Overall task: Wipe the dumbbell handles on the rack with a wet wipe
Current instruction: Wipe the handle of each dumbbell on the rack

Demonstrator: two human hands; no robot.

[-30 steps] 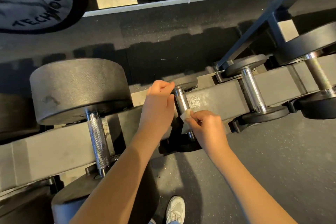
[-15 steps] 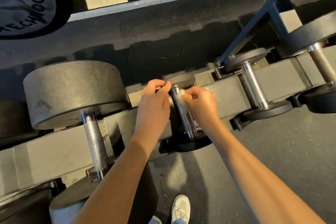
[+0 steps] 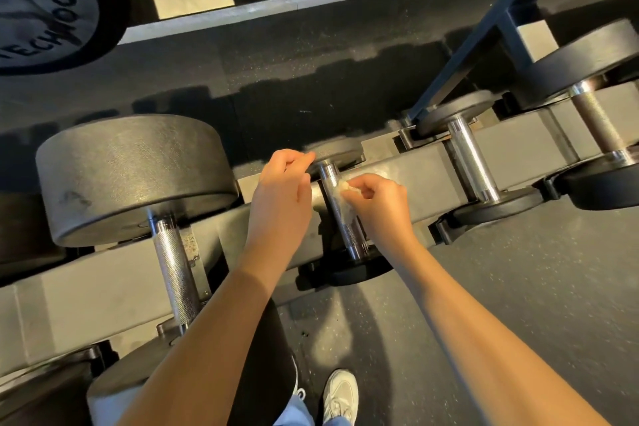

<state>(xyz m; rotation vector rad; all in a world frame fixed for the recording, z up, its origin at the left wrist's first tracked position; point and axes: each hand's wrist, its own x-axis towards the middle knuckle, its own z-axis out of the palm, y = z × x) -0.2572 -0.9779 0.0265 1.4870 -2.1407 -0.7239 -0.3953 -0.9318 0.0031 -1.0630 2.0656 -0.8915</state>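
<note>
The small dumbbell is seated in the rack, between a large dumbbell and a third dumbbell. The wet wipe is pinched between the curled fingers and thumb of the right hand and is held against the far half of the handle. The rim of the dumbbell's far head is gripped by the curled fingers of the left hand.
</note>
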